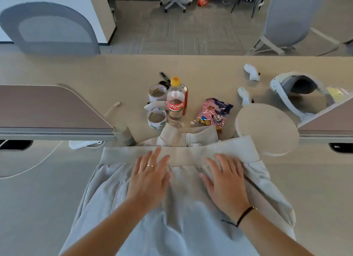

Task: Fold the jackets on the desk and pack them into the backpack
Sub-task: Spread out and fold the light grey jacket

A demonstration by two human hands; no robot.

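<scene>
Lying flat under both hands: left hand, right hand, jacket.

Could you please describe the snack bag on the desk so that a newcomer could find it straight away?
Start at the grey jacket spread on the desk and look just beyond its far edge. The snack bag lies between the cola bottle and a round disc. It alone is pink, crinkled foil.
</scene>
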